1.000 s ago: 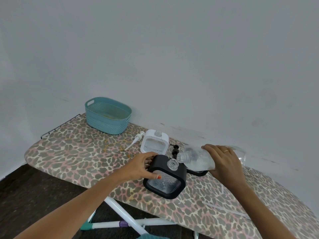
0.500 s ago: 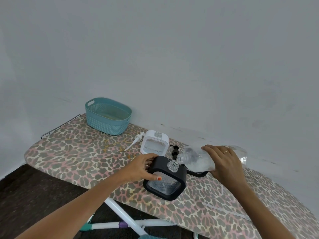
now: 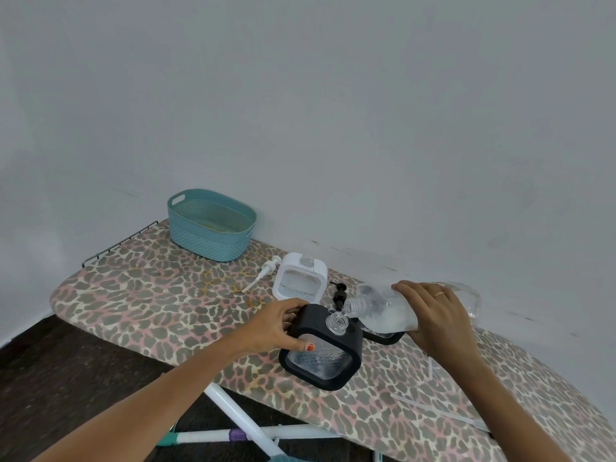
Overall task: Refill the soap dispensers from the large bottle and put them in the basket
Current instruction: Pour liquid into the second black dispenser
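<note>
My left hand grips the black dispenser; my right hand clamps the large bottle, tilted, its mouth just above the dispenser's neck.

1. I see the large clear bottle tipped nearly level, its open mouth just above the neck of the black-framed dispenser.
2. That dispenser stands upright near the board's front edge, uncapped, clear liquid low inside.
3. The white-framed dispenser stands behind it, also uncapped (its white pump lies beside it).
4. The teal basket sits at the far left, well apart.
</note>
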`<control>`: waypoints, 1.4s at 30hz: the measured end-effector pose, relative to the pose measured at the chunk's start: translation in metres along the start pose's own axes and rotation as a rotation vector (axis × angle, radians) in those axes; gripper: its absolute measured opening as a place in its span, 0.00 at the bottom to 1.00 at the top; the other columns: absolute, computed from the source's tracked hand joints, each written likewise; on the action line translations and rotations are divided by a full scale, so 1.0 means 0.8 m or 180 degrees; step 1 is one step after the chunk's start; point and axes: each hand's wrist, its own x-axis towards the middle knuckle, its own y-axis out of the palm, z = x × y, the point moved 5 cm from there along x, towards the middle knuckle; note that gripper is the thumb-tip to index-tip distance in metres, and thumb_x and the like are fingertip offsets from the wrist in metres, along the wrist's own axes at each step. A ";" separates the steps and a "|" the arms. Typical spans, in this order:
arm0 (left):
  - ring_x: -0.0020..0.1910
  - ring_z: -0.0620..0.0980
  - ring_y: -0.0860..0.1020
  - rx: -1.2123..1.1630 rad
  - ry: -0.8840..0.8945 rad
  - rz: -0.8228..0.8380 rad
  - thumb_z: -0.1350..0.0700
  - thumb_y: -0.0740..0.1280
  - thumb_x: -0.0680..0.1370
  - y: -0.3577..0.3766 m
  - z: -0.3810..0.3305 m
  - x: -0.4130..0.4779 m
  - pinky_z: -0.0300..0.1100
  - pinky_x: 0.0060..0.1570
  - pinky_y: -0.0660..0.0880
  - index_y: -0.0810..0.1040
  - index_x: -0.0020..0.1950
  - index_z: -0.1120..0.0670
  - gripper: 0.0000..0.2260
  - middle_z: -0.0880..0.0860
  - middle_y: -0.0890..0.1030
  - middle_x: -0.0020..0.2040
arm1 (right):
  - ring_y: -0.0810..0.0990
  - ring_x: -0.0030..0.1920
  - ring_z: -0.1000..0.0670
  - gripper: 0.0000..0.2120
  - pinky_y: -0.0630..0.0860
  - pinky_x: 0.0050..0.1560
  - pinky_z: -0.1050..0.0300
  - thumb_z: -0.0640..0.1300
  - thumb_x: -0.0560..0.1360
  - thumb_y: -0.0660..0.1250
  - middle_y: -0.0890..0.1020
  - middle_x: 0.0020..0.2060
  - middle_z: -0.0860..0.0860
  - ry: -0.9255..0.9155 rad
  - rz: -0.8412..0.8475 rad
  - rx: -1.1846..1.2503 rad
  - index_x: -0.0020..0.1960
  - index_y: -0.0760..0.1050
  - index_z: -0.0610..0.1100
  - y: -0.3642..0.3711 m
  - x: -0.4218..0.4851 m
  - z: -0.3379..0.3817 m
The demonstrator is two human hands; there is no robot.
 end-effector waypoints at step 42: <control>0.55 0.37 0.77 -0.0014 -0.0059 -0.0007 0.58 0.78 0.64 0.001 0.005 0.001 0.29 0.51 0.73 0.74 0.54 0.42 0.24 0.41 0.79 0.55 | 0.84 0.39 0.44 0.28 0.79 0.41 0.51 0.34 0.47 0.82 0.85 0.43 0.45 -0.0025 0.0048 -0.0058 0.47 0.81 0.38 -0.004 0.000 -0.003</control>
